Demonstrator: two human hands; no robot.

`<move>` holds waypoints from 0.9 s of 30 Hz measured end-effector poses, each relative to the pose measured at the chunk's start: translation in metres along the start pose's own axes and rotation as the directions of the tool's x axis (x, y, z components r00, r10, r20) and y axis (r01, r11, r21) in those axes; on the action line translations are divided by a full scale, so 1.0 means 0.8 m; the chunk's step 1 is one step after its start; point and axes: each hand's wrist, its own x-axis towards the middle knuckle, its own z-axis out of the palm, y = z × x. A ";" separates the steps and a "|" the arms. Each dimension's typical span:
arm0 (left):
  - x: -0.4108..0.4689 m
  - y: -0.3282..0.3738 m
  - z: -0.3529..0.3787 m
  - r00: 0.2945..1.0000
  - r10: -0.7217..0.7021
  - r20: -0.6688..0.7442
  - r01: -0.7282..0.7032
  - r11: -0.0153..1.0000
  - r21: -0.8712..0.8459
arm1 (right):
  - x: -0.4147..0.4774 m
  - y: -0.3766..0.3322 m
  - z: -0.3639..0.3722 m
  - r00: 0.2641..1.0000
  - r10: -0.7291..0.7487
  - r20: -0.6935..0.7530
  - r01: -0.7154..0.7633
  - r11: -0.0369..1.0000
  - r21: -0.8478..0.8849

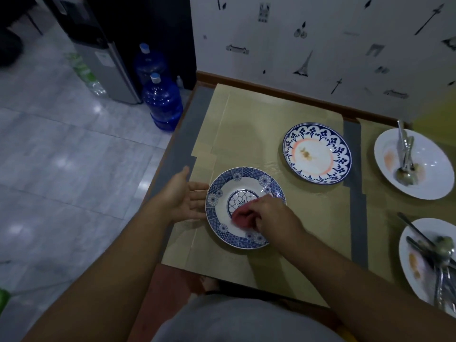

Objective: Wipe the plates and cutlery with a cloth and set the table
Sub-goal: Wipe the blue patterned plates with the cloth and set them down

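Blue-patterned plate (245,207) | red cloth (243,218) bunched under right hand (274,215)

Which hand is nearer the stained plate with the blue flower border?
Right. The right hand grips the red cloth on the near plate, close in front of the stained plate; the left hand lies open at the near plate's left rim, farther away.

A round blue-patterned ceramic plate (237,175) (red cloth (243,217) in it) lies front-left; a blue-and-orange flowered plate (317,154) behind-right; two white cutlery-holding dishes (434,159) farthest right.
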 end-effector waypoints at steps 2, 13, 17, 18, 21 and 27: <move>-0.008 0.010 -0.009 1.000 0.010 0.001 -0.010 0.999 -0.047 | -0.005 -0.002 0.004 1.000 0.012 0.009 -0.011 0.993 -0.115; -0.005 0.022 0.051 0.991 -0.015 0.134 0.000 0.994 0.111 | -0.010 -0.001 -0.040 0.999 0.045 -0.022 -0.046 0.999 -0.028; 0.008 0.028 0.113 0.986 -0.017 0.166 -0.010 0.987 0.159 | -0.034 0.018 -0.097 0.980 0.085 -0.181 -0.068 0.993 0.095; 0.011 0.031 0.132 0.987 -0.006 0.162 -0.021 0.986 0.163 | -0.039 0.026 -0.111 0.974 0.098 -0.206 -0.078 0.991 0.107; 0.026 0.043 0.183 0.986 0.035 0.165 -0.058 0.989 0.140 | -0.046 0.058 -0.146 0.955 0.165 -0.248 -0.137 0.982 0.127; 0.073 0.070 0.259 0.993 0.063 0.095 -0.078 0.984 0.161 | -0.042 0.120 -0.190 0.907 0.271 -0.321 -0.227 0.959 0.169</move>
